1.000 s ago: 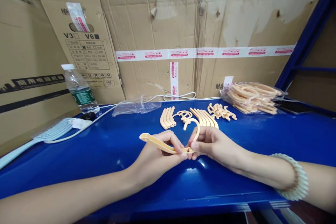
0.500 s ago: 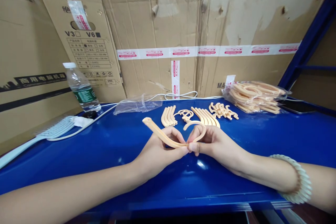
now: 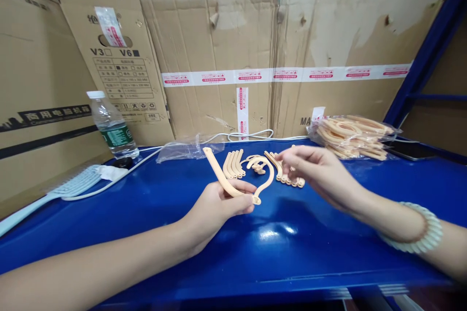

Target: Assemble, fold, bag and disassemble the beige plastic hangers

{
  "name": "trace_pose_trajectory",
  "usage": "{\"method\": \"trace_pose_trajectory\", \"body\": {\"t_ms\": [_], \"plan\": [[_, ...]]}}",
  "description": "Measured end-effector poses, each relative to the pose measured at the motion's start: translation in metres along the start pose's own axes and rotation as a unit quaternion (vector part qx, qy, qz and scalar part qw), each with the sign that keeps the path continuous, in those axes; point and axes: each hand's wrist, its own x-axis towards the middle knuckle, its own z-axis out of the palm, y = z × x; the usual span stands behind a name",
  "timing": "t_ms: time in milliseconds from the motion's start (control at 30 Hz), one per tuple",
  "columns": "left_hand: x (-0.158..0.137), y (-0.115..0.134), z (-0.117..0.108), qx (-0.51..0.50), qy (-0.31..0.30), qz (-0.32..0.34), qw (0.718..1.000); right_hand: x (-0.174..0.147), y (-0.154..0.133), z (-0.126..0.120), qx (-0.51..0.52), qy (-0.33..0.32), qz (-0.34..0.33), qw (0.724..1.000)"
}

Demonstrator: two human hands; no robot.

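My left hand [image 3: 219, 206] is closed around a beige plastic hanger arm [image 3: 218, 169], pinching it near its lower end. A curved hanger hook [image 3: 270, 175] meets the arm at that end, rising to the right. My right hand [image 3: 321, 170] is off these pieces, hovering over the right-hand row of hanger arms [image 3: 290, 181], fingers loosely bent and apart; I see nothing held. Another row of hanger arms [image 3: 233, 164] lies behind my left hand. Between the rows are several loose hooks [image 3: 260, 170], partly hidden by the held hook.
Clear bags of beige hanger pieces [image 3: 352, 136] sit back right beside a dark phone [image 3: 414, 149]. At left are a water bottle [image 3: 116, 131] and a pale blue hairbrush [image 3: 76, 182]. A white cable [image 3: 146, 158] and cardboard [image 3: 219, 112] line the back of the blue table [image 3: 204, 262].
My right hand has let go of the hook and moved up and right to the arms behind. My left hand keeps the joined pieces, now tilted more upright.
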Motion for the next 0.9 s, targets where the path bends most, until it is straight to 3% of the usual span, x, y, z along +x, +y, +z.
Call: {"method": "trace_pose_trajectory", "body": {"t_ms": [33, 100, 200, 267, 367, 500, 667, 800, 900], "plan": [[0.0, 0.001, -0.001, -0.016, 0.0, -0.008, 1.0, 0.005, -0.002, -0.01, -0.05, 0.017, -0.038, 0.998], [0.001, 0.002, -0.002, -0.051, -0.002, -0.02, 0.999, 0.015, -0.005, -0.027, -0.187, -0.011, -0.093, 0.978], [0.003, 0.004, -0.003, -0.092, 0.001, -0.028, 0.995, 0.024, 0.0, -0.039, -0.389, -0.131, -0.179, 0.894], [0.004, 0.004, -0.004, -0.106, -0.001, -0.024, 0.994, 0.026, 0.008, -0.039, -0.465, -0.184, -0.213, 0.84], [0.003, 0.005, -0.006, -0.112, 0.0, -0.018, 0.994, 0.027, 0.022, -0.036, -0.503, -0.217, -0.215, 0.809], [0.002, 0.005, -0.007, -0.104, -0.011, -0.026, 0.994, 0.027, 0.033, -0.032, -0.475, -0.212, -0.207, 0.829], [0.003, 0.006, -0.007, -0.103, -0.025, -0.032, 0.994, 0.026, 0.034, -0.029, -0.406, -0.14, -0.174, 0.886], [0.003, 0.007, -0.007, -0.098, -0.032, -0.033, 0.994, 0.024, 0.031, -0.029, -0.227, -0.028, -0.038, 0.973], [0.001, 0.006, -0.007, -0.091, -0.035, -0.03, 0.995, 0.02, 0.027, -0.026, -0.063, 0.048, 0.005, 0.997]]}}
